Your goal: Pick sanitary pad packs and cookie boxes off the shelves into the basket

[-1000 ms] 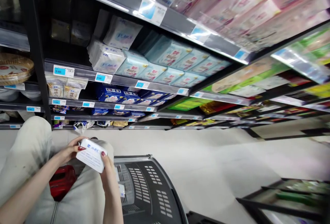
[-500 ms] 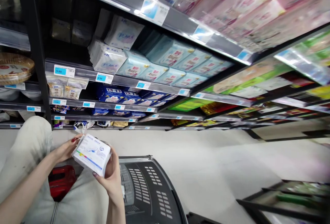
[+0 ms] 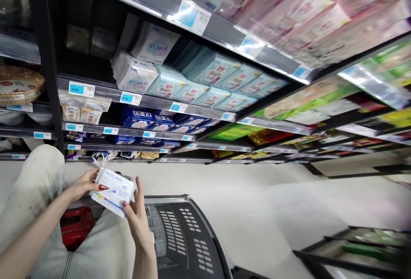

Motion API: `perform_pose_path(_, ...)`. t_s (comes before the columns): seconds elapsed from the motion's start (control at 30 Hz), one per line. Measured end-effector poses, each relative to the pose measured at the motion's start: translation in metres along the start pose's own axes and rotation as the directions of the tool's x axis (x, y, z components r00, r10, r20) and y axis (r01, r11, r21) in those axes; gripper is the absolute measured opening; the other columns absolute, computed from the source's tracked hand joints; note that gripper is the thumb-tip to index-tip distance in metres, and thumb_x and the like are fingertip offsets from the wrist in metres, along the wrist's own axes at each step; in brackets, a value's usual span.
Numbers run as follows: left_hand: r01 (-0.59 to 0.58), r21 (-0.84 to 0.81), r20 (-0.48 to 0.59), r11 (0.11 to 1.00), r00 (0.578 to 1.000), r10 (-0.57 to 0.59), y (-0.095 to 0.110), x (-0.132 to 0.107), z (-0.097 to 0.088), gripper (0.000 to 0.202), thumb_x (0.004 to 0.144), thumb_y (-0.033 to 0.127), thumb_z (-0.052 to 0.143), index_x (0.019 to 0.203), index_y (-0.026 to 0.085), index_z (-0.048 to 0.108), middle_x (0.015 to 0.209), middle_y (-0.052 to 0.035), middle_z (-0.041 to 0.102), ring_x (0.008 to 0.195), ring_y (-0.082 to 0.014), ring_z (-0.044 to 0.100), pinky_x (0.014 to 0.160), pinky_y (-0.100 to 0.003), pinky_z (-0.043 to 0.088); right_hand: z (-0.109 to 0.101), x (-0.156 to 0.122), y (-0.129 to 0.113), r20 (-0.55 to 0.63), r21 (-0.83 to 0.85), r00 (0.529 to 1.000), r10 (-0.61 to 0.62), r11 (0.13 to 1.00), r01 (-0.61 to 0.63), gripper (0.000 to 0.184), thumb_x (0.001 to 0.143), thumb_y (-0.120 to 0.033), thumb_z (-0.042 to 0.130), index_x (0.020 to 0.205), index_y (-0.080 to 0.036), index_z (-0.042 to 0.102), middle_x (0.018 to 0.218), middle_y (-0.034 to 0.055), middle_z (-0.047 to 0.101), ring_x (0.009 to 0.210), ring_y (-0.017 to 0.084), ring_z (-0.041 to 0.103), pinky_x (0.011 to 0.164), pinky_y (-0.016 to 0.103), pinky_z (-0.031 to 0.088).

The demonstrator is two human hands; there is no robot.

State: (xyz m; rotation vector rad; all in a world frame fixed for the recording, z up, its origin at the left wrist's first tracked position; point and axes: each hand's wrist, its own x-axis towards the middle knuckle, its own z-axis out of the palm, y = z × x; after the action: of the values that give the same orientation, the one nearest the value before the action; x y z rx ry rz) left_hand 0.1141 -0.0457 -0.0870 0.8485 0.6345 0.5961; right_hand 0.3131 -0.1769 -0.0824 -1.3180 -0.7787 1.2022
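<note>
A white pack of sanitary pads (image 3: 114, 191) with blue print and a coloured stripe is tilted in front of my knees. My left hand (image 3: 86, 186) grips its left side, the thumb lying across the printed face and the fingers behind. On the right edge, my right hand (image 3: 136, 210) pinches the pack with its thumb on the face; the other fingers reach up along the edge, partly hidden. Clear wrapping sticks up at the top left corner of the pack.
Ahead, a shelf holds white packs (image 3: 136, 73), pale blue packs (image 3: 167, 84) and dark blue packs (image 3: 138, 116). Price tags line the shelf edges. A dark grey shopping basket (image 3: 189, 227) stands on the floor to my right. A red object (image 3: 77, 225) lies between my legs.
My left thumb has come onto the pack's printed face. The right hand has shifted towards the edge, its fingers straighter. The pack has turned slightly and tipped back.
</note>
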Motion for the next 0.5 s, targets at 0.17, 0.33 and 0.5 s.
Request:
perform_pose_path(0.17,0.002,0.033,0.002,0.999,1.000,-0.002,0.0043,-0.0009,0.0019,0.057,0.061,0.039,0.099,0.109,0.016,0.078,0.101,-0.0091,0.081,0.101,-0.0315,0.073,0.091,-0.037,0.055,0.0024,0.0040,0.0012,-0.016,-0.070,0.999,0.046,0.996,-0.047,0.094,0.085,-0.073,0.078,0.160,-0.024,0.049,0.151,0.0199,0.069,0.134,0.042,0.071,0.111,0.061,0.058)
perform_pose_path(0.33,0.010,0.033,0.020,0.999,1.000,-0.011,0.0035,-0.0001,0.0003,0.054,0.061,0.038,0.097,0.107,0.017,0.078,0.099,-0.0080,0.081,0.098,-0.0307,0.073,0.091,-0.038,0.054,0.0042,0.0043,-0.0021,-0.017,-0.072,0.998,0.055,0.996,-0.056,0.084,0.085,-0.068,0.079,0.153,-0.024,0.055,0.151,0.0181,0.070,0.132,0.040,0.072,0.108,0.058,0.061)
perform_pose_path(0.5,0.006,0.031,0.009,1.000,1.000,-0.006,0.0012,0.0007,-0.0021,0.057,0.059,0.037,0.097,0.109,0.017,0.079,0.104,-0.0087,0.082,0.104,-0.0319,0.073,0.091,-0.037,0.054,0.0062,0.0052,-0.0015,-0.031,-0.131,0.999,-0.026,0.991,0.022,0.080,0.088,-0.066,0.076,0.154,-0.024,0.058,0.140,0.0171,0.077,0.120,0.040,0.078,0.097,0.056,0.067)
